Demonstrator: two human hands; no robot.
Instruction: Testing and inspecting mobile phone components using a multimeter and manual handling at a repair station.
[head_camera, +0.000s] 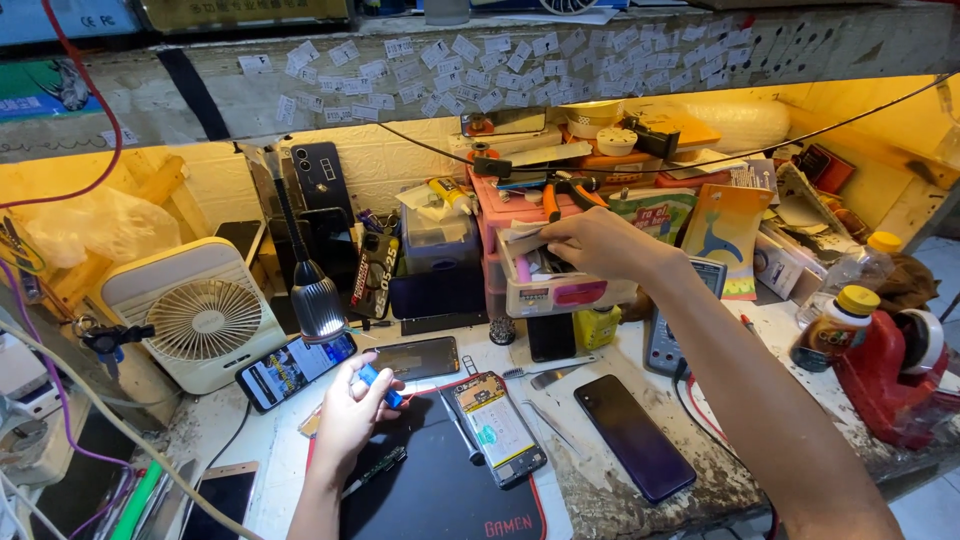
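Head view, looking down on a crowded repair desk (600, 490). Left hand (352, 412) low over the black mat (430, 490), fingers closed round a small blue tool (381, 386), only its blue end peeking out between thumb and forefinger. Probably light, hard plastic, a bit slick; best pinched near the middle, as gripped here. Right hand (590, 243) stretched forward into the open pink drawer (560, 290) of a small plastic drawer unit, fingers bunched together among the bits inside; whether anything was actually caught between them could not be told. Contents likely small, loose, easy to spill, so better picked from above with fingertips.

Just beside the left hand, on the mat, an opened phone (497, 428) lying face down with battery and innards exposed — fragile, to be lifted by the edges only. Right of it, off the mat, a dark purple phone (633, 437) lying flat. Behind the left hand, another phone with a lit screen (295, 370), and above that the head of a gooseneck lamp (317, 305). Farther left, a white desk fan (200, 315). On top of the drawer unit, orange-handled pliers (565, 190). At the far right, a bottle with a yellow cap (835, 328) standing next to a red tape dispenser (895, 385). Above everything, a shelf edge (500, 60) plastered with small white stickers.
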